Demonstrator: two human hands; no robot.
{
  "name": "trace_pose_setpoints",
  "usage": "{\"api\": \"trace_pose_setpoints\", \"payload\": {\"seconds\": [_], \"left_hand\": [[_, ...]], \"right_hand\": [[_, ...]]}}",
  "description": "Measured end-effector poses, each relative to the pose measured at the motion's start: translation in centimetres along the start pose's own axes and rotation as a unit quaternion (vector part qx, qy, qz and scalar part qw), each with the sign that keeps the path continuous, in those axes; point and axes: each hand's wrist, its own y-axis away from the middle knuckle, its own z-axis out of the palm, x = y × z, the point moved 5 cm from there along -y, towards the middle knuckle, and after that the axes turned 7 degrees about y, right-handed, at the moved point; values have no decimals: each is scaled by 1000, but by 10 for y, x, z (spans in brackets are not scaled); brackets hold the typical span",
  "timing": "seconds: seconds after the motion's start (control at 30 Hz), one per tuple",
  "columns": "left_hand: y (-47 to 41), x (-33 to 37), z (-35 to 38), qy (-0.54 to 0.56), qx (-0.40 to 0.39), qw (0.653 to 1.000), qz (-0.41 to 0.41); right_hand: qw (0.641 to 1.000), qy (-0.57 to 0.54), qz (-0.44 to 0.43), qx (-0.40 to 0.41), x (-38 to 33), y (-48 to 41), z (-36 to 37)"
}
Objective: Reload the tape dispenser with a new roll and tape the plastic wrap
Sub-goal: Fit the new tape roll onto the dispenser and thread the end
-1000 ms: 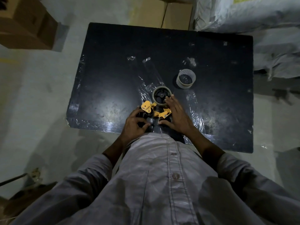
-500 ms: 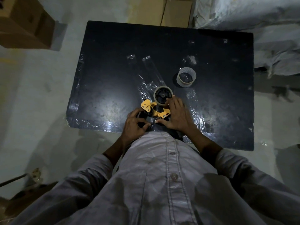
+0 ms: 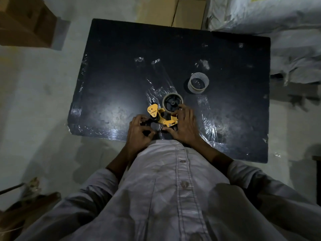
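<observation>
A yellow and black tape dispenser lies on its side near the front edge of a black board. A tape roll sits on its black hub. My left hand grips the dispenser's black handle end. My right hand holds the dispenser's right side, its fingertips touching the roll's edge. A thin, nearly bare roll core stands on the board behind and to the right. Clear plastic wrap covers the board, with crinkled tape strips stuck down behind the dispenser.
The board rests over a pale concrete floor. Cardboard boxes stand at the top left and beyond the far edge. White sacks are piled at the right. My shirt fills the lower view.
My right hand's fingers have shifted slightly along the roll's lower edge. The dispenser and my left hand stay in place; the view has shifted a little.
</observation>
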Motion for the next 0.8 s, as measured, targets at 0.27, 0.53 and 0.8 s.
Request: {"api": "trace_pose_setpoints", "payload": {"seconds": [0.27, 0.53, 0.8], "left_hand": [[-22, 0, -16, -62, -29, 995, 76], [-14, 2, -13, 13, -21, 998, 63], [-15, 11, -18, 36, -19, 995, 92]], "right_hand": [[999, -45, 0, 25, -12, 10, 5], [995, -90, -30, 0, -6, 7, 4], [995, -90, -29, -19, -2, 4, -1]]}}
